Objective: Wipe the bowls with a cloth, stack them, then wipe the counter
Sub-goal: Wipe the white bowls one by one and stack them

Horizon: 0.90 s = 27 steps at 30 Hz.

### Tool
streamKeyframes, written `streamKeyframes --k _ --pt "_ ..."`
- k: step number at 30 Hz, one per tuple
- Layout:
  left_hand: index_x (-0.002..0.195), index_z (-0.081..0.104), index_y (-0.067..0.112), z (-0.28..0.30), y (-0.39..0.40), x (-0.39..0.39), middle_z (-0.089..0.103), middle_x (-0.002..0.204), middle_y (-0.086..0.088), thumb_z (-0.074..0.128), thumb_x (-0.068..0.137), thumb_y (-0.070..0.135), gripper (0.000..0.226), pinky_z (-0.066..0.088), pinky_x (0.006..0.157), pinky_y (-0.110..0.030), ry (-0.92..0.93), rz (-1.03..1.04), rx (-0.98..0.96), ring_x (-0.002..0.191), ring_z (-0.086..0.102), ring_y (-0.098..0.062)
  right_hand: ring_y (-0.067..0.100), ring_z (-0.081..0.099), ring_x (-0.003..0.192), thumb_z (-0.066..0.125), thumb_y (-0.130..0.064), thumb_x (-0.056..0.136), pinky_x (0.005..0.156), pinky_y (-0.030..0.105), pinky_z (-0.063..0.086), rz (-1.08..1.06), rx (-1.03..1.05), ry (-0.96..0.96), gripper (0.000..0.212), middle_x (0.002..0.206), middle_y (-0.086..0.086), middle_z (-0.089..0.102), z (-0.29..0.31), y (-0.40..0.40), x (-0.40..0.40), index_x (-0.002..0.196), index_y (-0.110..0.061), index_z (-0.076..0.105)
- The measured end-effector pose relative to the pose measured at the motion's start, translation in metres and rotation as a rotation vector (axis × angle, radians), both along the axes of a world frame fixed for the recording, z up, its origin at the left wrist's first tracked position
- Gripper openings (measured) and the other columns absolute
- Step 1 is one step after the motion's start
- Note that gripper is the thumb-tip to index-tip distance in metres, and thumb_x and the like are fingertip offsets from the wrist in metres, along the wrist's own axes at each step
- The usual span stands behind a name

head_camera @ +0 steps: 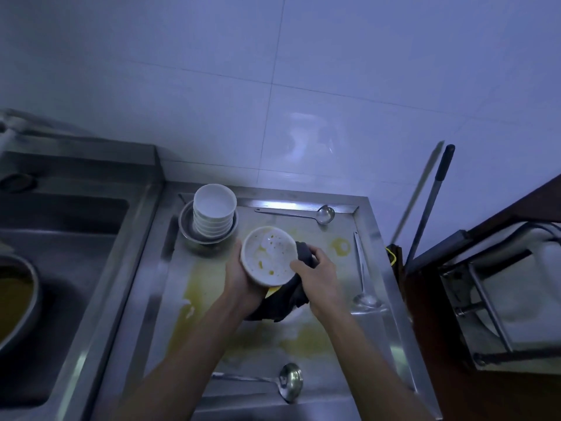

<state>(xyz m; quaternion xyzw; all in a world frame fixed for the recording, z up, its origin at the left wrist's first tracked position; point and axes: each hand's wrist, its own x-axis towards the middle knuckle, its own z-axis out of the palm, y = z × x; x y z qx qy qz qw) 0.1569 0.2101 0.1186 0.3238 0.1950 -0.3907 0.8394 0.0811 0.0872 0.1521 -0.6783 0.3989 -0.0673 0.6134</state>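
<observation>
Of the hands, the left hand (239, 276) cups the soiled bowl (268, 255), mouth tilted toward the right hand (315, 273), which grips the dark cloth (291, 296) just beside its rim.

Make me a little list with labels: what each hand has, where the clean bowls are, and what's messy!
left hand: holds the dirty white bowl, tilted toward the camera
right hand: grips the dark cloth beside the bowl
clean bowls: stacked on a metal plate, back left
counter: yellow spills, three ladles
</observation>
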Motion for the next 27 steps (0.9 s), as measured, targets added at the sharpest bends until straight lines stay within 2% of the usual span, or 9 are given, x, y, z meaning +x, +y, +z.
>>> streamKeyframes --k 3,6,9,13,15,18,22,24,27 --pt "0.13 0.064 0.012 -0.011 0.011 0.004 0.07 0.125 -0.022 0.035 0.099 0.068 0.071 0.043 0.107 -0.058 0.051 0.028 -0.054 0.123 0.058 -0.042 0.008 0.067 0.102 0.077 -0.022 0.085 0.093 0.041 0.057 0.122 -0.094 0.004 0.04 0.112 -0.011 0.071 0.002 0.001 -0.001 0.123 -0.026 0.065" --pt "0.134 0.063 0.014 -0.017 0.022 0.011 0.07 0.123 -0.021 0.038 0.098 0.068 0.069 0.036 0.113 -0.061 0.084 0.049 -0.081 0.124 0.057 -0.041 0.0 0.065 0.1 0.079 -0.028 0.085 0.089 0.027 0.053 0.203 -0.282 -0.014 0.041 0.11 -0.015 0.07 0.013 -0.003 -0.002 0.124 -0.026 0.065" --pt "0.13 0.066 0.014 -0.009 0.029 0.011 0.07 0.123 -0.021 0.041 0.098 0.068 0.068 0.043 0.106 -0.059 0.062 -0.025 -0.086 0.122 0.058 -0.041 -0.001 0.058 0.111 0.077 -0.024 0.087 0.094 0.018 0.045 0.31 -0.407 -0.068 0.053 0.125 -0.015 0.062 0.027 -0.005 -0.002 0.136 -0.026 0.058" --pt "0.125 0.07 0.008 -0.001 0.026 0.005 0.067 0.13 -0.021 0.04 0.1 0.061 0.066 0.05 0.098 -0.049 -0.062 -0.127 -0.055 0.117 0.064 -0.037 -0.003 0.037 0.13 0.062 -0.004 0.09 0.112 0.007 0.023 0.78 -0.688 -0.053 0.062 0.152 -0.012 0.041 0.045 0.013 0.002 0.148 -0.021 0.048" --pt "0.12 0.073 0.007 0.004 0.024 0.003 0.068 0.128 -0.021 0.042 0.1 0.058 0.063 0.051 0.096 -0.047 -0.091 -0.173 -0.056 0.114 0.067 -0.036 0.006 0.036 0.138 0.058 -0.004 0.091 0.114 0.014 0.023 0.958 -0.824 0.01 0.061 0.157 -0.011 0.037 0.043 0.023 0.007 0.148 -0.023 0.048" --pt "0.11 0.078 0.011 0.009 0.025 0.002 0.072 0.119 -0.017 0.042 0.101 0.053 0.056 0.051 0.093 -0.047 -0.092 -0.179 -0.061 0.105 0.071 -0.032 0.025 0.045 0.133 0.06 -0.005 0.09 0.11 0.037 0.042 0.89 -1.025 -0.035 0.05 0.152 0.0 0.046 0.029 0.03 0.012 0.138 -0.019 0.059" --pt "0.124 0.068 0.008 0.017 0.023 -0.002 0.069 0.123 -0.016 0.043 0.102 0.047 0.051 0.055 0.09 -0.042 -0.114 -0.177 -0.041 0.106 0.07 -0.028 0.026 0.055 0.111 0.076 -0.011 0.071 0.09 0.038 0.056 0.717 -1.292 -0.112 0.041 0.126 0.009 0.063 0.004 0.031 0.012 0.112 -0.012 0.071" --pt "0.123 0.066 0.002 0.021 0.023 -0.004 0.07 0.12 -0.019 0.043 0.103 0.042 0.05 0.056 0.087 -0.038 -0.176 -0.149 0.042 0.1 0.071 -0.025 0.03 0.061 0.109 0.081 -0.007 0.063 0.089 0.039 0.056 0.698 -1.295 -0.009 0.053 0.127 0.009 0.064 -0.004 0.036 0.012 0.114 -0.012 0.071" --pt "0.112 0.071 0.003 0.029 0.025 -0.002 0.07 0.113 -0.025 0.062 0.091 0.042 0.046 0.053 0.089 -0.042 -0.365 -0.106 0.206 0.1 0.067 -0.029 0.033 0.055 0.113 0.078 -0.005 0.068 0.092 0.042 0.051 0.675 -1.176 0.185 0.065 0.139 0.006 0.055 -0.009 0.051 0.008 0.13 -0.014 0.06"
